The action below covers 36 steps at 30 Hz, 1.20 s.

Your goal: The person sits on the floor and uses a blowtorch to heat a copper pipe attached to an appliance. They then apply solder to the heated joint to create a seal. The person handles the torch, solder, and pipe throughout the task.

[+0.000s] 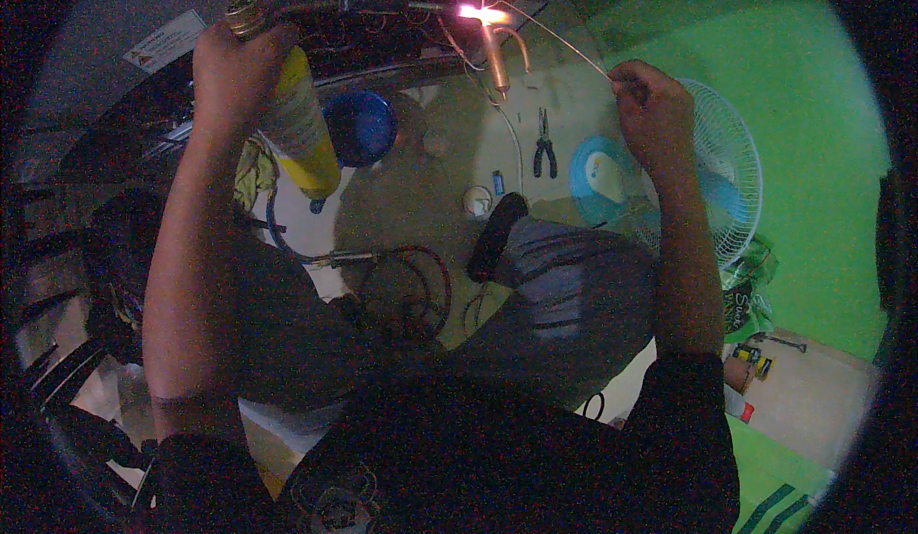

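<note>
My left hand point(244, 70) is closed round the top of a gas torch. Its yellow canister point(298, 132) hangs down at a slant. From that hand the torch's dark tube point(382, 3) reaches right, to a glowing flame point(481, 15). The flame plays on the upper end of a copper cylinder point(496, 64) with a thin curved copper tube beside it. My right hand point(653, 104) pinches a thin brazing rod point(564, 39), whose far end runs up to near the glow. Glare hides the exact contact there.
Pliers point(544, 147), a blue lighter point(498, 182) and a round white lid-like piece point(476, 200) lie on the floor. A blue bowl point(360, 129) stands near the canister. A white fan point(732, 175) stands by the green wall point(813, 152). Hoses point(421, 257) coil between my legs.
</note>
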Each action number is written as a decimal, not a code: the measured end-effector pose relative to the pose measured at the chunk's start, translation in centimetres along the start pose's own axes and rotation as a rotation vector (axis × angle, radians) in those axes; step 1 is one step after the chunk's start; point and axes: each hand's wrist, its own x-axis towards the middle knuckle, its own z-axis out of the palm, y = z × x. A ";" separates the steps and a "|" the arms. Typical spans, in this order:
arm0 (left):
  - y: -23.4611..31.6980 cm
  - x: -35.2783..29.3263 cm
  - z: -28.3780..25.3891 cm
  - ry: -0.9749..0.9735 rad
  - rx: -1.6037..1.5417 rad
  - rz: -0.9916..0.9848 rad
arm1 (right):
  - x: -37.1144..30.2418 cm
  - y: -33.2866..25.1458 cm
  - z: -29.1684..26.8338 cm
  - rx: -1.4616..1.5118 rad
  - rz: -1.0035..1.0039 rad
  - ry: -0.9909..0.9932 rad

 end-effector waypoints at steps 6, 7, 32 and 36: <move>-0.5 0.3 0.0 -0.044 0.022 -0.040 | 0.0 0.0 0.0 -0.025 0.005 0.002; -0.4 0.3 0.0 -0.062 0.049 -0.045 | 0.0 0.0 0.0 -0.013 0.006 0.007; -0.3 0.6 0.5 -0.038 0.064 -0.009 | -0.4 -0.6 -1.5 0.191 0.021 -0.040; -0.4 0.4 1.0 -0.044 0.081 0.024 | -0.1 -1.4 -3.0 0.226 0.059 -0.081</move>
